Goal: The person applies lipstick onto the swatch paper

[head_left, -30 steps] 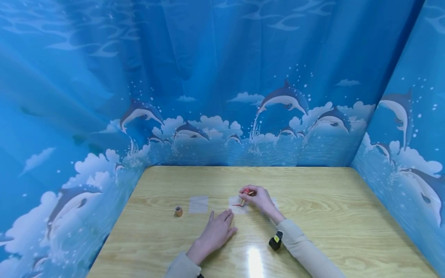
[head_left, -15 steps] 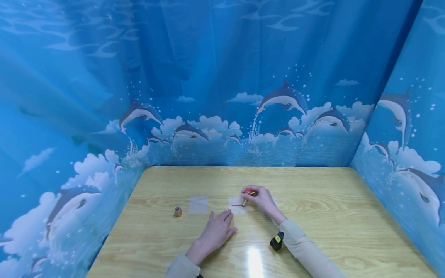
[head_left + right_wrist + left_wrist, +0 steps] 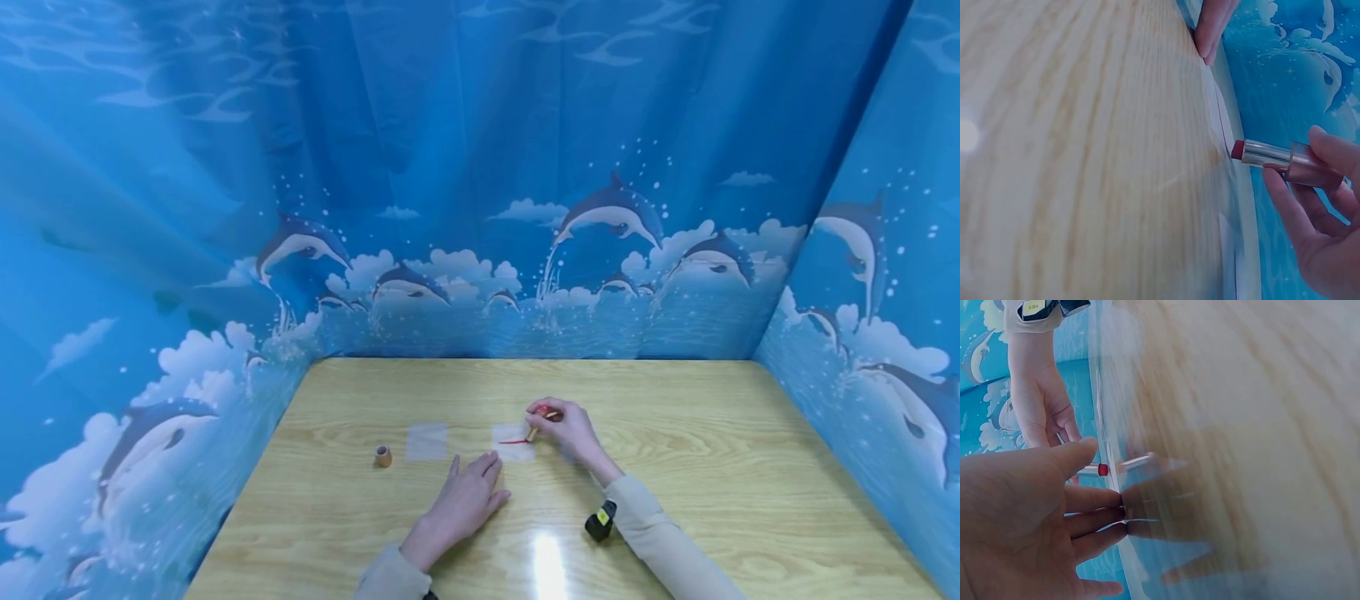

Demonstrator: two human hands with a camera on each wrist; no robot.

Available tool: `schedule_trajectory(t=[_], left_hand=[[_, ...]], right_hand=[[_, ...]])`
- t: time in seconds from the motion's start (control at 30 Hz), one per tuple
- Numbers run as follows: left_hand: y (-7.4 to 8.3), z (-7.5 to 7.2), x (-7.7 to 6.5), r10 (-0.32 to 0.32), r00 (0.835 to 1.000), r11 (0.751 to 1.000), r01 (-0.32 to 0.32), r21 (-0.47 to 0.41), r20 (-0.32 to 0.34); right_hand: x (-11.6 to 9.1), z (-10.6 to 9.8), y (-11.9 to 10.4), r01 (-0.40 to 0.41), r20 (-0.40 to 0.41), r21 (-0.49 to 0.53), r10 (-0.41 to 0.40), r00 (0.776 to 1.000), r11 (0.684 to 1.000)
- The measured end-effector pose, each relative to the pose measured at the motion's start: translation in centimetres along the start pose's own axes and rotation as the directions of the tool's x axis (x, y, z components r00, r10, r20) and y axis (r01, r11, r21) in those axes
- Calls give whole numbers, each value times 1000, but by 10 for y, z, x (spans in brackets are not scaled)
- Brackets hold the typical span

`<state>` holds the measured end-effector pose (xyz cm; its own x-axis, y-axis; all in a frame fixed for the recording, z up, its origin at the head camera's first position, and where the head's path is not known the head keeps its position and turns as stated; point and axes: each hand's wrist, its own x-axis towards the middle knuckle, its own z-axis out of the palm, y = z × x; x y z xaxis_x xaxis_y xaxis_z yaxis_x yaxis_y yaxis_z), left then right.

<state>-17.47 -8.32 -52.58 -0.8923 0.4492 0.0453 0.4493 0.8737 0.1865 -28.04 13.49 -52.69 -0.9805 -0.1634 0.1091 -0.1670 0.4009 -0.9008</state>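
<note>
Left hand (image 3: 463, 500) rests outstretched; right hand (image 3: 568, 431) pinches a lipstick (image 3: 1266, 153).

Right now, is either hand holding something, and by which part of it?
The right hand holds a red lipstick, mainly by its metallic base; the left hand holds nothing.

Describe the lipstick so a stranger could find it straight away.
At the woodgrain table by the blue dolphin curtain, find the right hand. It grips a coppery lipstick with a silver neck; its red tip sets it apart from the short brown hollow cylinder farther left.
</note>
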Motion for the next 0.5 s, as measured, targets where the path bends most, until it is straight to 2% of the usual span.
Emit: schedule_trajectory(t=[0.27, 0.5], left_hand=[[0, 0, -1, 2, 1000, 1000, -2, -8, -10], [-2, 1, 1, 0, 1000, 1000, 0, -26, -14]], right_hand=[[-5, -9, 0, -33, -71, 57, 37, 997, 998], [-12, -18, -1, -36, -101, 136, 50, 994, 990]])
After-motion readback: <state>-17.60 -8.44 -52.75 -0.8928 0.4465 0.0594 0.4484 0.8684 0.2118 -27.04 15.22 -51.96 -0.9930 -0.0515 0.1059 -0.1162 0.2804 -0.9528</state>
